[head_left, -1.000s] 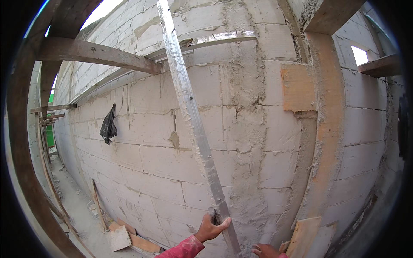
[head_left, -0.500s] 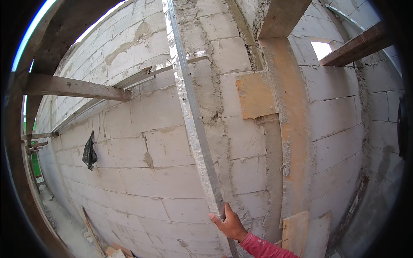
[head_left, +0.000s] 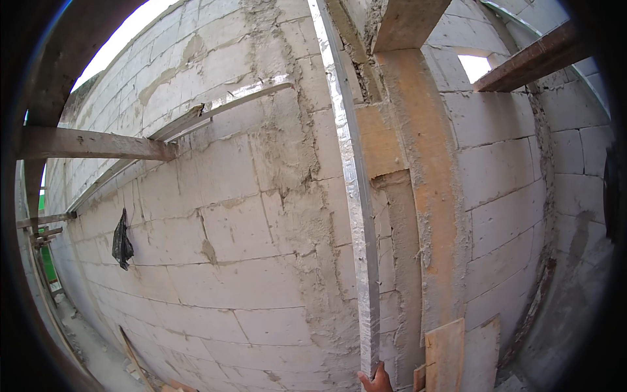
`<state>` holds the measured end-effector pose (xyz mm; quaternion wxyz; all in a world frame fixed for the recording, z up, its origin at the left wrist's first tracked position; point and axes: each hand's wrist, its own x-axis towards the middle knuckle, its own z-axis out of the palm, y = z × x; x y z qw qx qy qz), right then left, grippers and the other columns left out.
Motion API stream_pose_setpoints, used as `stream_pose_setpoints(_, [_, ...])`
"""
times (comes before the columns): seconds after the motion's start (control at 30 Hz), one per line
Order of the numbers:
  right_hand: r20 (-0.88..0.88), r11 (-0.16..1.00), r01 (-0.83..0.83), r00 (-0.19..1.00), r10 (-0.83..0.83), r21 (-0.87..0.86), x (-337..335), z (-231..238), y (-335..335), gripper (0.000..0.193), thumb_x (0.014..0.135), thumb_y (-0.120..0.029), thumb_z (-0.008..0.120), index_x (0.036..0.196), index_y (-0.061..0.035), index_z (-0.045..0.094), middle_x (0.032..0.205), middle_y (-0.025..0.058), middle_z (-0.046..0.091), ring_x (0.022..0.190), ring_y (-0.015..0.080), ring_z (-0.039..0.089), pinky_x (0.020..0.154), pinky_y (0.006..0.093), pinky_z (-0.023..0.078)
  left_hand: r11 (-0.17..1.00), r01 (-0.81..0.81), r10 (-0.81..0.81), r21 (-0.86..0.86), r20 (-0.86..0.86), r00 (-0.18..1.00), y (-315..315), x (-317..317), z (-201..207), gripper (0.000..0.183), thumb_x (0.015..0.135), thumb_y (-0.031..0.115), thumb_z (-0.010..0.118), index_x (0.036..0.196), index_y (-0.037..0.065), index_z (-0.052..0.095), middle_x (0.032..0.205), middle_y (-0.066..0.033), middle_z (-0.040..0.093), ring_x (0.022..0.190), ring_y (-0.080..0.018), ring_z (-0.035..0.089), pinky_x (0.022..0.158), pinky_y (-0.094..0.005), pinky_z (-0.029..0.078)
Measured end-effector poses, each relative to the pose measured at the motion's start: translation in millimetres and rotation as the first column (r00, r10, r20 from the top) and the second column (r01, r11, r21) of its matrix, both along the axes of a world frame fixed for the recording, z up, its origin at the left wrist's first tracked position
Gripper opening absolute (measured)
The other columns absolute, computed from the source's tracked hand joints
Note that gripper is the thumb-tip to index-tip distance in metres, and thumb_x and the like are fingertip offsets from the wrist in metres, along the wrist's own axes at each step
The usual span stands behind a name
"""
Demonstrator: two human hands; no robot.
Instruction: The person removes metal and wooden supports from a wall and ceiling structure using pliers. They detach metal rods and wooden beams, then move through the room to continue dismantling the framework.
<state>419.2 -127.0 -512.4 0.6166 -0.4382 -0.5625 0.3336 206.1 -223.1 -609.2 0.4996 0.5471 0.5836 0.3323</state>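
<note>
A long silver aluminium bar [head_left: 358, 196], straight and boxy with a wrinkled shiny face, stands almost upright in front of the block wall [head_left: 261, 228]. Its upper end runs out of the picture. At the lower edge, my right hand [head_left: 377, 380] is closed around the bar's lower part; only the thumb and some finger show. Behind the bar, to its right, are an orange-brown plywood patch [head_left: 382, 140] and a mortar-smeared board strip [head_left: 428, 170] running up the wall. My left hand is out of view.
Wooden beams jut in at the left [head_left: 98, 144] and upper right [head_left: 529, 62]. A black plastic bag [head_left: 122, 242] hangs on the wall. A horizontal metal bar [head_left: 245, 95] crosses the wall's upper part. Boards [head_left: 445, 353] lean at the lower right. A small opening [head_left: 475, 67] pierces the right wall.
The bar has shifted right and become more upright, now passing in front of the plywood patch. My right hand has moved down and right, and its pink sleeve has left the picture.
</note>
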Motion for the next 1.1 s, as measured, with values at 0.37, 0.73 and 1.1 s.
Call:
stream_pose_setpoints(0.37, [0.125,0.982,0.017,0.992,0.006,-0.187,-1,-70,17,0.069,0.09,-0.022,0.069,0.148,-0.0024,0.037,0.132,0.0251,0.058,0.126,0.0333,0.056,0.102,0.0433,0.045,0.999,-0.014,0.014,0.032,0.015,1.0,5,-26,-8,0.058,0.101,0.04,0.052,0.15,0.011,0.044,0.13,-0.0182,0.064,0.119,-0.0289,0.061,0.104,-0.0433,0.045])
stream_pose_setpoints(0.73, [0.478,0.952,0.132,0.878,0.017,-0.277,-6,11,-61,0.055,0.096,-0.026,0.062,0.145,-0.0043,0.046,0.128,0.0198,0.063,0.123,0.0338,0.057,0.105,0.0418,0.045,0.97,-0.019,0.069,0.244,-0.195,0.978,34,-50,-48,0.052,0.104,0.038,0.047,0.144,0.006,0.051,0.14,-0.0214,0.057,0.132,-0.0356,0.052,0.11,-0.0434,0.04])
stream_pose_setpoints(1.1, [0.585,0.972,-0.074,0.808,-0.072,0.222,19,368,-94,0.018,0.096,-0.017,0.069,0.103,-0.0003,0.068,0.08,0.0042,0.071,0.076,0.0099,0.07,0.068,0.0251,0.055,0.923,-0.026,0.111,0.385,-0.201,0.973,88,-112,-109,0.056,0.105,0.043,0.041,0.143,0.003,0.051,0.14,-0.0221,0.056,0.132,-0.0408,0.05,0.111,-0.0465,0.039])
